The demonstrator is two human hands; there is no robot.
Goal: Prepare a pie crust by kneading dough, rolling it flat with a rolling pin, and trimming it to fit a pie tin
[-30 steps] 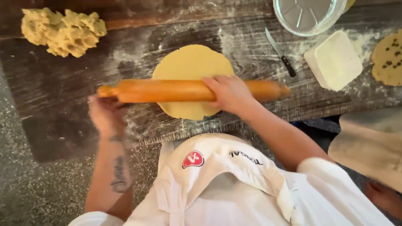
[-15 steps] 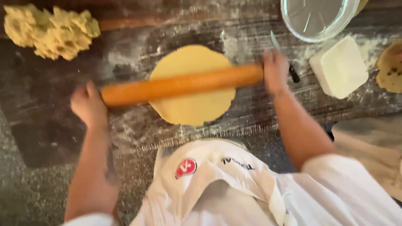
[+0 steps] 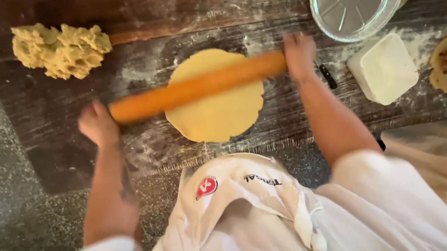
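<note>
Rolling pin (image 3: 198,86) over dough disc (image 3: 214,98), both hands; white block (image 3: 382,69) rt.

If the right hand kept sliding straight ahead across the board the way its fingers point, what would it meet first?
Probably bare floured board only: the right hand points toward the far edge, and the foil pan lies a little to its right. Depth is unclear, so it might graze the pan's rim.

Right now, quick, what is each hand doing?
Left hand: pressed on the left end of the rolling pin; grip blurred, cannot tell.
Right hand: on its right end; cannot tell either.
</note>
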